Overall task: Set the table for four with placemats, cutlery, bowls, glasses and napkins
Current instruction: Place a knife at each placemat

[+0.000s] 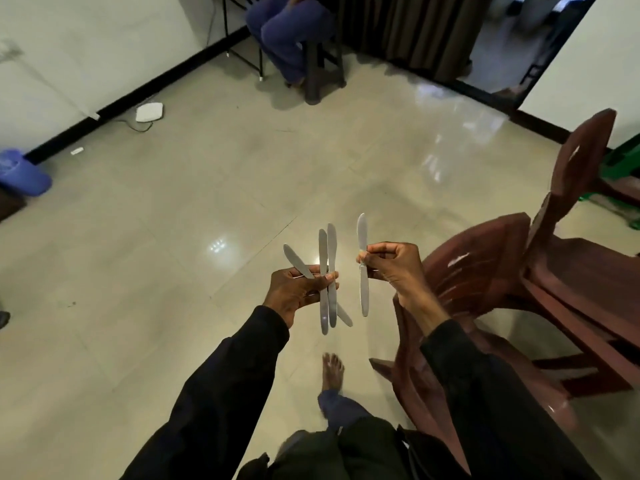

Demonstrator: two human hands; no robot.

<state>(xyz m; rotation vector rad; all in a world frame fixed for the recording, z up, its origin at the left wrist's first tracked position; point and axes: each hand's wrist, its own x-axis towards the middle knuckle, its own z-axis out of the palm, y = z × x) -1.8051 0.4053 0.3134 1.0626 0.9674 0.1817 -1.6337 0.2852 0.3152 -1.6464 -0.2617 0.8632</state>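
Left grip [294, 294]: closed round three knives [327, 251], held fanned, blades up.
Right grip [394, 268]: one knife [362, 233] is pinched upright.
Right side: stacked chairs [491, 271].

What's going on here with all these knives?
A person stands on a tiled floor holding cutlery in both hands. The left hand grips three knives, fanned and crossing; the right hand pinches a single knife upright, apart from the rest. Stacked brown plastic chairs stand at their right. No table shows in this view.
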